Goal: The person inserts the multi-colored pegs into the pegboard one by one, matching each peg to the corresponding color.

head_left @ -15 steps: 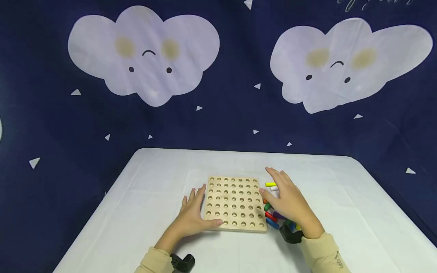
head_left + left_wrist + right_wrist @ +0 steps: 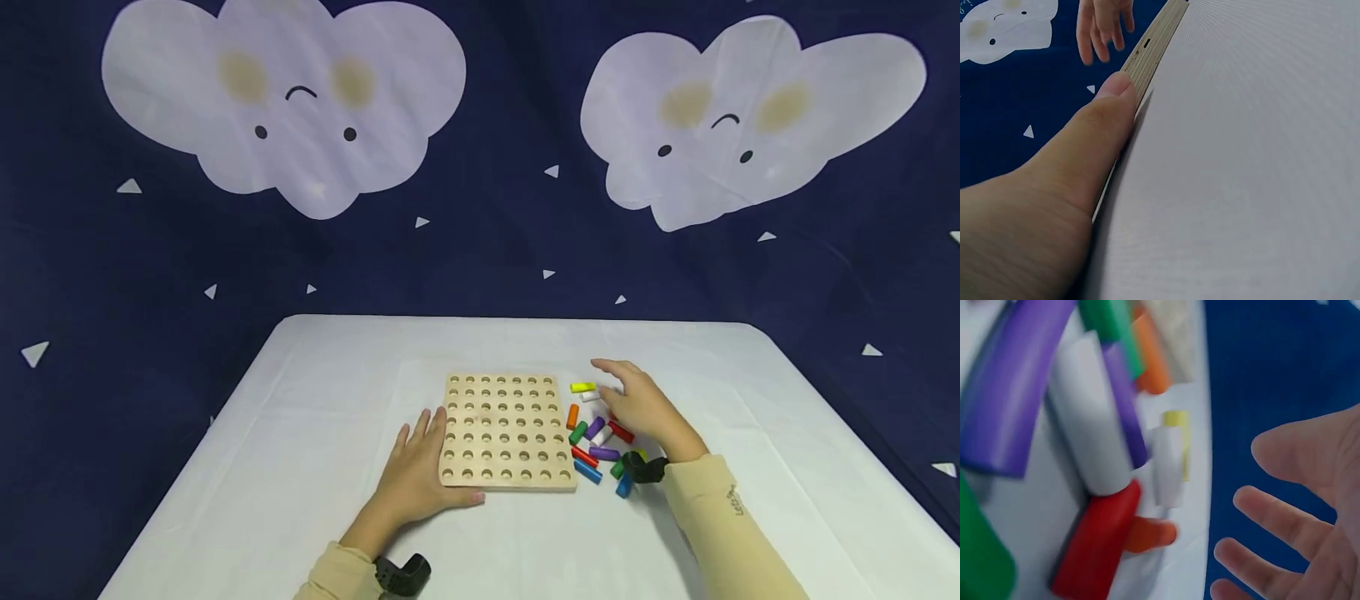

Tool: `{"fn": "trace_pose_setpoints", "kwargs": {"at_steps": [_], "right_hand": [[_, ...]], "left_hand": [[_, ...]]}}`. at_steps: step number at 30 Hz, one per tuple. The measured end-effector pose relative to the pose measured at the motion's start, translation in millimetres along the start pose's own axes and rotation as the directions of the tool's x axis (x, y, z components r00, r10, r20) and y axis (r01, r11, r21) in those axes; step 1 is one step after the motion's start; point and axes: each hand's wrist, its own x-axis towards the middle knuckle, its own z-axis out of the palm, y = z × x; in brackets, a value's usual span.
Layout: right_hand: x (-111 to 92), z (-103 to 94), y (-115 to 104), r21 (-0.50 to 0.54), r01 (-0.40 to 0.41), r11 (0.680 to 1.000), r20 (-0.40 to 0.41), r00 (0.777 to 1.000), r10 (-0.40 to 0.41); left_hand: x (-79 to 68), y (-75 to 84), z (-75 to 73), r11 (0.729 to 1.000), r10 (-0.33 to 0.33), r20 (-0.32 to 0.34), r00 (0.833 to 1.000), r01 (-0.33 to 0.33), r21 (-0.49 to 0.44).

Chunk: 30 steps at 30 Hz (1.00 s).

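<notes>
A square wooden pegboard (image 2: 495,429) with rows of round holes lies on the table. My left hand (image 2: 412,479) rests at its near left corner, fingers along the left side, thumb (image 2: 1097,119) straight against the front edge. To the right of the board lie scattered coloured pegs, among them a purple peg (image 2: 603,454), a blue peg (image 2: 588,472) and an orange peg (image 2: 572,417). Over their far right side hovers my right hand (image 2: 648,412), fingers spread and holding nothing. In the right wrist view its fingers are apart from a red peg (image 2: 1097,544) and a white peg (image 2: 1088,412).
A white cloth covers the table (image 2: 360,375). Behind it hangs a dark blue curtain (image 2: 510,208) with white clouds. Black wrist cameras sit by the left cuff (image 2: 403,575) and the right cuff (image 2: 643,468), the right one overlapping some pegs in the head view.
My right hand has moved right, away from the board's edge, uncovering more pegs. The left thumb has slid off the board's near corner to its front edge. The head view has shifted slightly.
</notes>
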Motion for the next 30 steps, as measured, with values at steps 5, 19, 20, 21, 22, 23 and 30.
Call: {"fn": "trace_pose_setpoints", "kwargs": {"at_steps": [5,19,20,21,22,23,30], "right_hand": [[27,7.4,4,-0.125,0.000,0.992,0.091,0.996,0.011],[55,9.2,-8,-0.193,-0.076,0.978,0.216,0.969,0.118],[56,10.5,-9,-0.202,-0.086,0.976,0.214,0.968,0.130],[56,11.5,-11,-0.206,-0.097,0.974,0.217,0.966,0.142],[57,12.6,-13,-0.216,-0.105,0.971,0.219,0.964,0.153],[58,13.5,-14,-0.222,-0.114,0.968,0.226,0.960,0.164],[60,17.2,-16,-0.206,-0.129,0.970,0.244,0.953,0.179]], "left_hand": [[0.9,-1.1,-2.4,1.000,-0.007,-0.024,1.000,0.007,0.006],[2.3,-0.5,-2.8,1.000,-0.002,-0.026,1.000,0.002,0.012],[2.5,-0.9,-2.5,1.000,0.000,-0.027,1.000,0.001,0.012],[2.6,-1.2,-2.2,1.000,0.000,-0.027,1.000,0.001,0.012],[2.5,-1.4,-2.0,1.000,0.000,-0.028,1.000,0.000,0.010],[2.4,-1.6,-1.7,1.000,0.000,-0.028,1.000,0.000,0.010],[0.0,-2.0,0.6,1.000,-0.002,-0.027,1.000,0.002,0.006]]}}
